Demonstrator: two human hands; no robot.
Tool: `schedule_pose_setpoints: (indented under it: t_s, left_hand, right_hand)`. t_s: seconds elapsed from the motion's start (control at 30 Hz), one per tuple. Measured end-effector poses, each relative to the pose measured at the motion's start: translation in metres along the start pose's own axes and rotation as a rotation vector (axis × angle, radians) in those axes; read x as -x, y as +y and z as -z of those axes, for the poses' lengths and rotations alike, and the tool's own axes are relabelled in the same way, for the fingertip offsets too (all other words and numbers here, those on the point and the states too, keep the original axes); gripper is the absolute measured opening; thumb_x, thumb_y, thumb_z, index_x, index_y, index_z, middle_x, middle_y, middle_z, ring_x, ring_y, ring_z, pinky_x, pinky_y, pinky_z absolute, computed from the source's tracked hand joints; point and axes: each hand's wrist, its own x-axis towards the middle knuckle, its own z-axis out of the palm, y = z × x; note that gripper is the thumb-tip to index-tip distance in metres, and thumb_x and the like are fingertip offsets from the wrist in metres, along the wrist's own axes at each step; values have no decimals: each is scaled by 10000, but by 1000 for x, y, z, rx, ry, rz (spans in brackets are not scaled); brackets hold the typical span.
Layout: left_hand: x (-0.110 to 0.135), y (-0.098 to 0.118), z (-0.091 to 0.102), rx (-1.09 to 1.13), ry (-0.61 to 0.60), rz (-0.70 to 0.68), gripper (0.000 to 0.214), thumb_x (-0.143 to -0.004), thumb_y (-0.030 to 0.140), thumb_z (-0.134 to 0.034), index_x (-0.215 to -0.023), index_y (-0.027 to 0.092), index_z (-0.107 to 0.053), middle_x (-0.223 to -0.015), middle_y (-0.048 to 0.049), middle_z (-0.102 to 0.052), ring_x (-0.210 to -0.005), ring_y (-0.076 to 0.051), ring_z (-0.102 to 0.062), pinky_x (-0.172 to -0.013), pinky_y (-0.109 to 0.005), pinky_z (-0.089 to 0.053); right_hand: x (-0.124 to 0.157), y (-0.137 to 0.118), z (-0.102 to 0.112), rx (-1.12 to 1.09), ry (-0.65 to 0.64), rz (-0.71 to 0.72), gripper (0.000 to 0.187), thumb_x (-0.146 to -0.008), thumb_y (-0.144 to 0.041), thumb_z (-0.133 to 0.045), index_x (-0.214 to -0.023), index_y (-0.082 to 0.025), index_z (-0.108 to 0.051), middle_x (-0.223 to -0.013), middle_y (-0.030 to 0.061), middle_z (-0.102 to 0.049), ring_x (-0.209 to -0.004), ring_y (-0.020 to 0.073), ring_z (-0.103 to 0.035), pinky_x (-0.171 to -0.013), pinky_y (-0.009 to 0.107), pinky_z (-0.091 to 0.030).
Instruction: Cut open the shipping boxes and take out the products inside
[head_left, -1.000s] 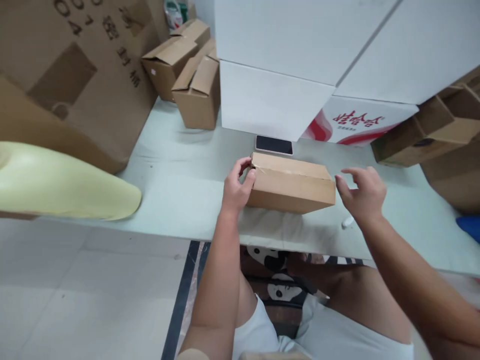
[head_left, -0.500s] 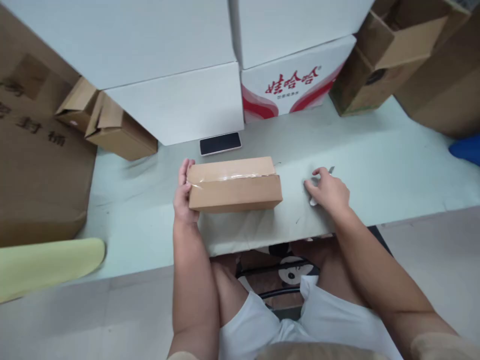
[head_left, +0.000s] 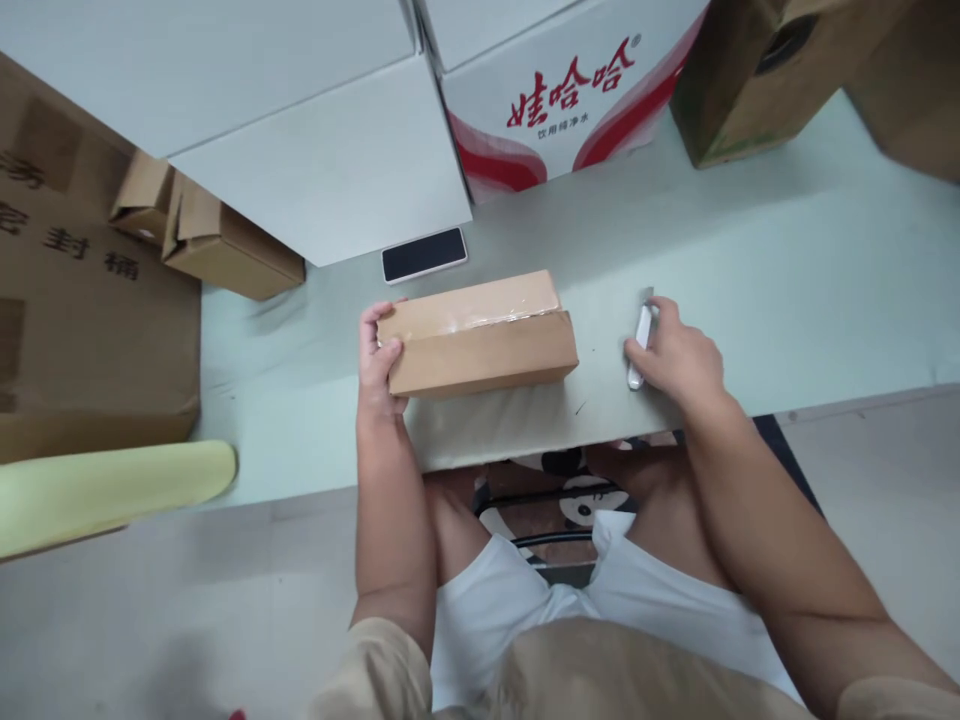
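A closed brown cardboard box has a strip of clear, shiny tape along the seam on its top. My left hand grips its left end, thumb on the near side and fingers round the far corner. To the right of the box, my right hand is closed on a white utility knife, with thumb and forefinger at its edges. A short piece of blade shows at the knife's far end, pointing away from me. The knife is low over the tabletop, and I cannot tell whether it touches it.
Behind the box, a phone lies on the pale green table. White cartons, one with red lettering, stand stacked at the back. Brown cartons stand left and right. A yellow rounded panel juts in at the left.
My right hand has taken hold of the utility knife, which was mostly hidden beneath it before. The left hand keeps its grip on the box, whose right end is slightly raised in view. The view has shifted.
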Motion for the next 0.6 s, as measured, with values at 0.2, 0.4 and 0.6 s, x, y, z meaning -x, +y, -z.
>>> schedule_pose_setpoints:
  t_s: [0.2,0.4,0.6]
  left_hand:
    - [18,-3,-5,-44,3,-13,730,-577,622,-919,-1162,331,-594,-1268,-59,-629,-1255,-336,-639,-1088,-494,-554]
    - [42,-2,-10,-116,-28,17,670,-649,639,-889,-1182,334,-623,-1257,-54,-613,-1148,-308,-651,-1011,-455,-575]
    - [44,-2,-11,-253,-48,-145,602,-725,705,-810,-1104,259,-671,-1241,-77,-648,-1236,-308,-613,-1115,-446,-488]
  right_hand:
    - [3,-10,0,-602,79,46,618,-762,-306,-490,-1369,-249,-588,-725,44,-591,-692,236,-567,-703,360,-476]
    - [12,-24,15,-1343,87,29,408,-607,-336,-363,-987,-283,-499,-728,42,-477,-682,231,-528,-688,368,-461]
    - [10,-42,16,-1356,342,-76,391,-519,-468,-471,-802,-266,-291,-617,-37,-292,-525,145,-323,-555,339,-320]
